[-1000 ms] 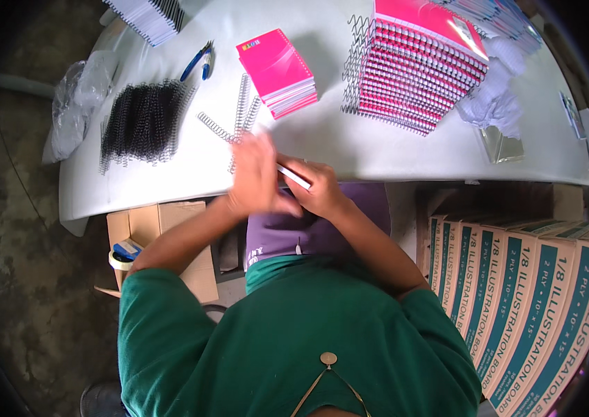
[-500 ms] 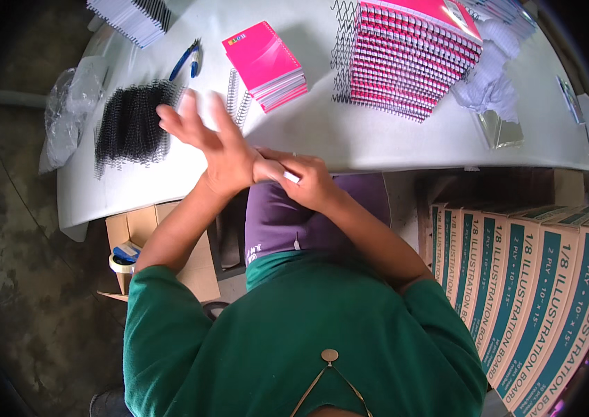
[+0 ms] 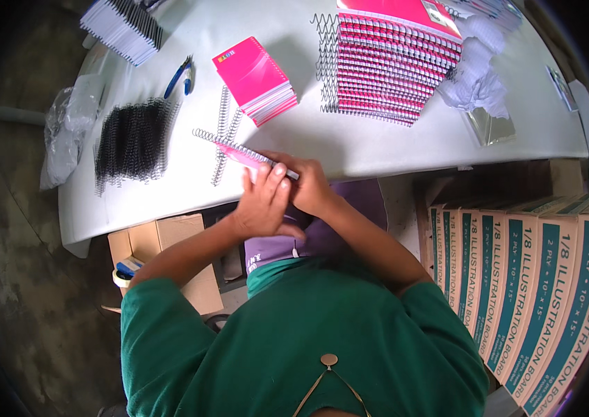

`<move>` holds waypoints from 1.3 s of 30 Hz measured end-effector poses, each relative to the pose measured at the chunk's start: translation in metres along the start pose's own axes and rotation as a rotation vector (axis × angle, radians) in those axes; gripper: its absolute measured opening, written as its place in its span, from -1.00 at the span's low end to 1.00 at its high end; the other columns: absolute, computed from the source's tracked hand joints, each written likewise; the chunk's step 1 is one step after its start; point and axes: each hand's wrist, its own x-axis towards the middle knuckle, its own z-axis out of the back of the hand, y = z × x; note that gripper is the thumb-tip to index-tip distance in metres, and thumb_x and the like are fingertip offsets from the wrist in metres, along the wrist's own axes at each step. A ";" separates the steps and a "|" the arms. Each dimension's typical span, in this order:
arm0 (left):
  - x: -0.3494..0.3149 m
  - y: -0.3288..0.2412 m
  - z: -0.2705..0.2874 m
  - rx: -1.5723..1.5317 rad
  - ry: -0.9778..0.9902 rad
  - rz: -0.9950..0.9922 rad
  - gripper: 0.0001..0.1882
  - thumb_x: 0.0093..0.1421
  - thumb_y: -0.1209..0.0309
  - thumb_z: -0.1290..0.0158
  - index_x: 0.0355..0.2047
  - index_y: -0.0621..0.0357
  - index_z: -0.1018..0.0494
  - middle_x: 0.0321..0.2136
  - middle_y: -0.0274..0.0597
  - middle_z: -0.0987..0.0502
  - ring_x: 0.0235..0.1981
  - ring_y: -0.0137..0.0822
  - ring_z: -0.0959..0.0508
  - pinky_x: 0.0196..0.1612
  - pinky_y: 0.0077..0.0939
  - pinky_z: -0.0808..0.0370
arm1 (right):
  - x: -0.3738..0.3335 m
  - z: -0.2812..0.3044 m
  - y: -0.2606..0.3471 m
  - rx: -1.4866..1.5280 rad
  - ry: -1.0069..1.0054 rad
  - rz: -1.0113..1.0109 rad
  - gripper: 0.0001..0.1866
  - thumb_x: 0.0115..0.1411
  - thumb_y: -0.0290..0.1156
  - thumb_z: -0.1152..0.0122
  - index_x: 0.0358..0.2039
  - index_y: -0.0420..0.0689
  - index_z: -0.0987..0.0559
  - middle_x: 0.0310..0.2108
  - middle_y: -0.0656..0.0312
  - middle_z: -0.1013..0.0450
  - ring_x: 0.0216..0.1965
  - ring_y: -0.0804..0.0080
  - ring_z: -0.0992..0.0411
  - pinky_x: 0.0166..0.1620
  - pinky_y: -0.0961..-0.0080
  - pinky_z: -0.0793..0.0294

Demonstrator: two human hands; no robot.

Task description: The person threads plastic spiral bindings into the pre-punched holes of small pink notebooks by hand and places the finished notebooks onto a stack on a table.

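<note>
My right hand [image 3: 312,186] grips a thin pink notebook [image 3: 239,154] at its near end, above my lap by the table edge. Along the notebook's upper edge runs a spiral coil [image 3: 228,144], its left end sticking out past the covers. Against the coil side lie the outstretched fingers of my left hand [image 3: 261,203], thumb apart from them. Two loose spiral coils [image 3: 223,111] rest on the table just beyond, beside a stack of pink notebooks [image 3: 252,73]. Farther left sits a pile of black coils [image 3: 134,139].
A tall stack of coil-bound pink notebooks [image 3: 391,69] stands at the back right, crumpled white wrapping [image 3: 475,87] beside it. Blue-handled pliers [image 3: 179,76], a white notebook stack [image 3: 122,31] and a plastic bag [image 3: 72,132] are leftward. Cardboard boxes [image 3: 517,292] stand at right below the white table [image 3: 127,219].
My left hand has come down from its raised, spread position onto the notebook's coil side. The notebook with its coil now shows above my hands. The view has shifted slightly.
</note>
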 end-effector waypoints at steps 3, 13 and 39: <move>0.043 0.034 0.020 0.274 -0.260 0.176 0.19 -0.12 -0.47 0.29 0.17 0.43 0.07 0.20 0.38 0.18 0.21 0.43 0.25 0.09 0.38 0.40 | -0.002 -0.003 0.004 -0.116 0.025 0.018 -0.60 0.02 -0.47 -0.17 -0.07 -0.23 -0.44 -0.21 0.03 -0.49 -0.22 0.25 -0.50 -0.19 0.42 -0.47; 0.080 0.007 0.064 0.125 0.038 0.316 -0.50 -0.02 0.27 -0.11 -0.02 0.03 -0.38 -0.08 -0.29 -0.40 0.03 -0.32 -0.33 0.11 -0.09 -0.03 | 0.004 0.013 -0.003 -0.086 0.047 -0.164 -0.75 0.01 -0.58 -0.09 -0.24 -0.28 -0.48 -0.36 -0.05 -0.49 -0.35 0.12 -0.51 -0.22 0.39 -0.46; 0.127 0.034 0.099 -0.126 0.279 0.161 -0.83 -0.08 0.45 -0.15 -0.41 0.05 -0.48 -0.44 -0.26 -0.50 -0.31 -0.26 -0.48 -0.04 -0.34 -0.27 | 0.012 0.011 0.004 -0.138 0.020 -0.268 -0.76 0.06 -0.43 -0.11 -0.23 -0.21 -0.49 -0.31 -0.07 -0.45 -0.23 -0.05 -0.40 -0.01 0.19 -0.32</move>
